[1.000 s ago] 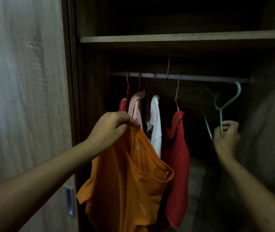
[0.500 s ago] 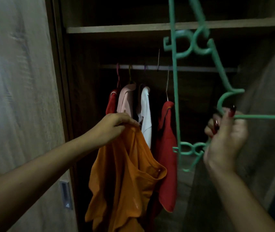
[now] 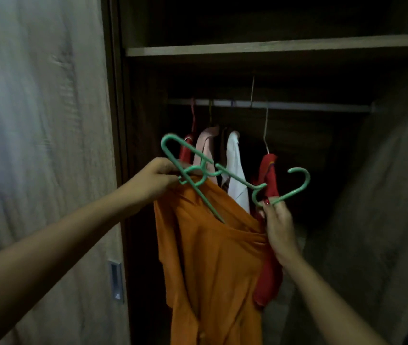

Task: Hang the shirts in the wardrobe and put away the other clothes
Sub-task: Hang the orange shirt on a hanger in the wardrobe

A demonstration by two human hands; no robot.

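Hands met in front of an open wardrobe, seen from the head camera. The left hand [image 3: 159, 178], at 9 o'clock of the view's middle, had its fingers curled round the neckline of an orange shirt [image 3: 210, 257], which hung down from that grip toward 6 o'clock, in front of the wardrobe opening and not on the rail. The right hand [image 3: 278, 227], at 4 o'clock of the middle, pinched a green hanger [image 3: 235, 176] at the base of its hook between thumb and fingertips, a red-painted nail showing there. The hanger lay tilted across the top of the orange shirt, its hook curving toward 3 o'clock and its far shoulder rising toward 10 o'clock, just above the left hand. One thin bar of it ran down toward 5 o'clock and disappeared behind the shirt's fabric at the neck. Whether the left hand also gripped the hanger, I could not tell.

Behind them, at 12 o'clock, a pale rail [image 3: 297, 105] crossed the dark interior under a wooden shelf [image 3: 272, 47]. Four garments hung from the rail: a red one [image 3: 186, 150] furthest toward 9 o'clock, then a pink shirt [image 3: 205, 143], a white shirt [image 3: 235, 158], and, a little apart toward 3 o'clock, a red shirt [image 3: 268, 282] on a thin hanger. A wood-grain sliding door [image 3: 48, 145] filled the 9 o'clock side, with a recessed metal handle [image 3: 115, 280] at 7 o'clock.
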